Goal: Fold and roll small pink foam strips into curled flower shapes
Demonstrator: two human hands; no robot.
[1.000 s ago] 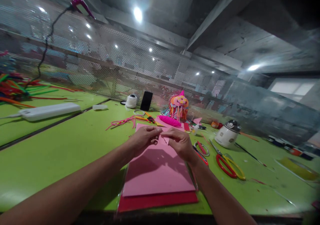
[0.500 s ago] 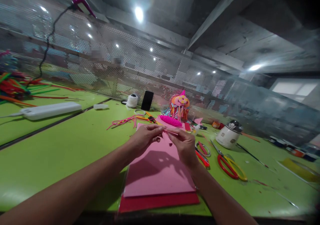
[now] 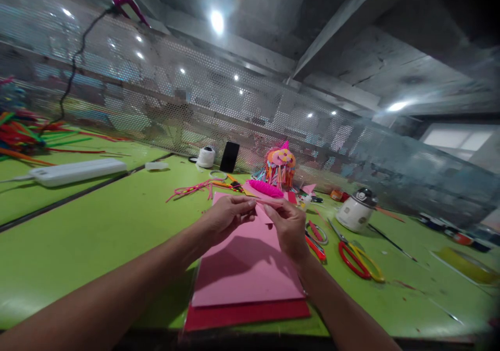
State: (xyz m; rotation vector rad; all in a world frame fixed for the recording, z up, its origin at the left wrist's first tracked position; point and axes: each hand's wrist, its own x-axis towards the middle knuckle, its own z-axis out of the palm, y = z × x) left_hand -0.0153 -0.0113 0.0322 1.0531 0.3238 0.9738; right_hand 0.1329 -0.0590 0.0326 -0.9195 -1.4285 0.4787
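Note:
Between my two hands is a small piece of pink paper (image 3: pixel 264 213), held in the air over the stack of sheets. My left hand (image 3: pixel 233 214) pinches its left end between thumb and fingers. On the other side my right hand (image 3: pixel 288 223) grips it, thumb in front and fingers behind. Below lies a larger pink sheet (image 3: pixel 246 283) on a red sheet (image 3: pixel 246 315). Just beyond my fingers sits a bright magenta crinkled roll (image 3: pixel 265 188). Farther back stands a colourful fringed paper figure (image 3: pixel 280 163).
Scissors (image 3: pixel 357 260), a red utility knife (image 3: pixel 315 248) and a tape roll (image 3: pixel 317 232) lie right of the sheets. A white pot (image 3: pixel 356 213) stands beyond them. Braided cords (image 3: pixel 191 189), a phone (image 3: pixel 229 157) and a power strip (image 3: pixel 80 171) are on the left and back.
The small pink paper has tilted and turned slightly between my fingers. My right thumb has shifted on it. Both hands stay in nearly the same place.

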